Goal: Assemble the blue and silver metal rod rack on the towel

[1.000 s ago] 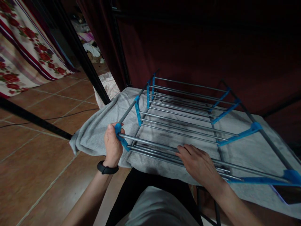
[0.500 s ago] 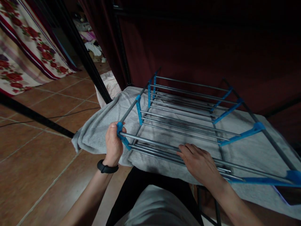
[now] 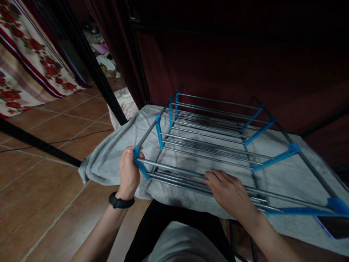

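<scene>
A rack of metal tubes (image 3: pixel 207 146) joined by blue plastic brackets lies across a grey blanket. My left hand (image 3: pixel 128 168), with a black band on its wrist, is closed around the blue corner bracket (image 3: pixel 141 168) at the rack's near left end. My right hand (image 3: pixel 226 187) is wrapped over the thick near tube (image 3: pixel 174 167), around its middle; the undersides of its fingers are hidden. Thinner tubes run just below that one, and a couple of their ends show free beside the near right bracket (image 3: pixel 305 211).
The grey blanket (image 3: pixel 109 160) covers a bed with black metal posts (image 3: pixel 95 69). A dark flat device (image 3: pixel 336 227) lies at the near right edge. Dark red cloth (image 3: pixel 218 62) hangs behind. A floral curtain (image 3: pixel 35 54) and a cable (image 3: pixel 62 138) are at left.
Both hands keep their hold on the rack. The whole view has shifted slightly, so rack and hands appear a little lower and further left.
</scene>
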Action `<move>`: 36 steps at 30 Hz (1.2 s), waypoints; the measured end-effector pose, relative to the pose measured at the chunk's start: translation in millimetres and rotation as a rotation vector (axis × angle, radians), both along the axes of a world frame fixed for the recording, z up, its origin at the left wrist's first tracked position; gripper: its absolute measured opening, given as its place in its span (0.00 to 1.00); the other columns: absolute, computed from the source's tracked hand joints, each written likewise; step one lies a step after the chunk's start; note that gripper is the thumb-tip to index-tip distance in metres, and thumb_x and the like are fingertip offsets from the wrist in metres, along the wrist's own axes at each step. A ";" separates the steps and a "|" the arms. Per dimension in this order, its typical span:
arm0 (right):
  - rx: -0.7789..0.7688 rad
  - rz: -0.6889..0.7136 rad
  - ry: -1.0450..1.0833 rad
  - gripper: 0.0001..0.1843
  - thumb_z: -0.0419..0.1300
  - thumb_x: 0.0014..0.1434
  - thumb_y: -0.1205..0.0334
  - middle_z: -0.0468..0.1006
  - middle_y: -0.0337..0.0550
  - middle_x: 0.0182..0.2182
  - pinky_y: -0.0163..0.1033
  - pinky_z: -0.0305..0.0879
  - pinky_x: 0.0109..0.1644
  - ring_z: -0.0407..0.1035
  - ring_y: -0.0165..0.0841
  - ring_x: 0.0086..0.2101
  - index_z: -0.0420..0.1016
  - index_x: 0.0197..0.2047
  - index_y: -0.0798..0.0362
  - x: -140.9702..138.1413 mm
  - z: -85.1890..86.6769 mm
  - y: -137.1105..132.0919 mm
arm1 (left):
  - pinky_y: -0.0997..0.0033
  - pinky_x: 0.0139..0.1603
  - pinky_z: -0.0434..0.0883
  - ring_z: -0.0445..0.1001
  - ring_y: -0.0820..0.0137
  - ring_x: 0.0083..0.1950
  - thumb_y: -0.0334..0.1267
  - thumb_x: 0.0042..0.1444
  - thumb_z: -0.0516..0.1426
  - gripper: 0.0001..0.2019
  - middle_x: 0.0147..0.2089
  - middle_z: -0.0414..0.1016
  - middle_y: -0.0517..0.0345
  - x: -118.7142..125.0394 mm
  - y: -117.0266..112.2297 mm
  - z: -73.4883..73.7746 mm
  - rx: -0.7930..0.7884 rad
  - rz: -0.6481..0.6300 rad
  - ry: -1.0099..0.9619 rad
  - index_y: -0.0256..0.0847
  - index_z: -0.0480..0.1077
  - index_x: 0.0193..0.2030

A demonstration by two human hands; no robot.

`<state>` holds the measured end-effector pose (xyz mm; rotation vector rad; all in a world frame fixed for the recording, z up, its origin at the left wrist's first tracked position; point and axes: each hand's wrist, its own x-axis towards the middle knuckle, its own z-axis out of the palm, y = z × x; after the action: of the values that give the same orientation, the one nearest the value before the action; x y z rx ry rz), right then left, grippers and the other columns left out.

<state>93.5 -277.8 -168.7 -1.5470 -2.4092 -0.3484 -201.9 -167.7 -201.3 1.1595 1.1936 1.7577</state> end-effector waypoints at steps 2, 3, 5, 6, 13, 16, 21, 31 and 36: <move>0.002 -0.008 0.002 0.04 0.54 0.70 0.60 0.74 0.39 0.33 0.40 0.55 0.37 0.69 0.33 0.34 0.68 0.45 0.50 -0.9 0.4 0.3 | 0.74 0.29 0.62 0.64 0.72 0.28 0.52 0.64 0.50 0.19 0.27 0.67 0.57 0.7 0.3 2.5 -0.011 0.014 0.008 0.36 0.72 0.39; 0.002 -0.011 0.005 0.04 0.55 0.69 0.60 0.75 0.39 0.34 0.40 0.55 0.38 0.69 0.33 0.35 0.68 0.45 0.50 -1.3 0.6 0.4 | 0.73 0.29 0.62 0.64 0.71 0.27 0.51 0.64 0.50 0.19 0.27 0.67 0.57 1.3 0.2 4.4 -0.018 0.024 0.016 0.37 0.71 0.39; -0.006 -0.015 0.013 0.03 0.56 0.69 0.61 0.75 0.39 0.34 0.39 0.55 0.38 0.70 0.33 0.35 0.68 0.44 0.50 -2.2 0.9 0.6 | 0.73 0.28 0.61 0.63 0.71 0.27 0.50 0.64 0.49 0.18 0.26 0.67 0.57 2.7 -0.1 8.7 -0.039 0.050 0.060 0.37 0.71 0.37; -0.010 -0.019 0.015 0.03 0.56 0.69 0.61 0.75 0.39 0.34 0.39 0.56 0.38 0.70 0.33 0.35 0.68 0.44 0.50 -2.7 1.0 0.8 | 0.73 0.28 0.61 0.63 0.71 0.27 0.49 0.65 0.48 0.18 0.26 0.67 0.57 3.2 -0.2 10.5 -0.047 0.063 0.083 0.37 0.71 0.37; -0.015 -0.040 0.039 0.04 0.56 0.69 0.59 0.75 0.38 0.34 0.39 0.56 0.38 0.70 0.33 0.36 0.69 0.43 0.49 -4.5 1.7 2.3 | 0.70 0.30 0.61 0.64 0.69 0.28 0.47 0.64 0.46 0.17 0.27 0.67 0.57 3.3 2.2 12.1 -0.037 0.090 0.140 0.38 0.69 0.36; -0.018 -0.041 0.048 0.04 0.56 0.69 0.59 0.76 0.38 0.34 0.39 0.56 0.38 0.70 0.33 0.35 0.69 0.43 0.49 -5.3 3.4 2.5 | 0.70 0.31 0.61 0.64 0.69 0.29 0.46 0.66 0.45 0.18 0.27 0.67 0.57 4.0 1.4 13.0 -0.038 0.111 0.218 0.38 0.69 0.36; -0.035 -0.043 0.063 0.04 0.56 0.69 0.59 0.75 0.37 0.33 0.40 0.57 0.39 0.70 0.33 0.35 0.69 0.42 0.49 -6.8 4.6 3.0 | 0.69 0.32 0.61 0.64 0.69 0.30 0.46 0.67 0.43 0.20 0.27 0.68 0.56 4.2 0.1 13.0 -0.063 0.135 0.313 0.38 0.70 0.37; -0.009 -0.033 0.087 0.05 0.57 0.68 0.59 0.77 0.37 0.35 0.40 0.58 0.38 0.71 0.32 0.35 0.71 0.45 0.49 -5.3 2.4 3.2 | 0.70 0.29 0.61 0.63 0.70 0.27 0.44 0.66 0.44 0.18 0.27 0.67 0.56 6.2 0.0 18.6 -0.059 0.114 0.254 0.39 0.68 0.33; -0.001 -0.046 0.089 0.06 0.55 0.69 0.58 0.77 0.38 0.34 0.39 0.60 0.38 0.71 0.31 0.34 0.72 0.44 0.49 -5.6 3.0 3.9 | 0.68 0.28 0.59 0.62 0.70 0.26 0.42 0.65 0.45 0.16 0.25 0.66 0.56 6.1 5.0 13.7 -0.049 0.131 0.191 0.40 0.68 0.32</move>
<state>88.0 -273.9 -165.7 -1.5857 -2.3108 -0.2812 -195.9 -162.7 -187.6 1.2670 1.4471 1.7325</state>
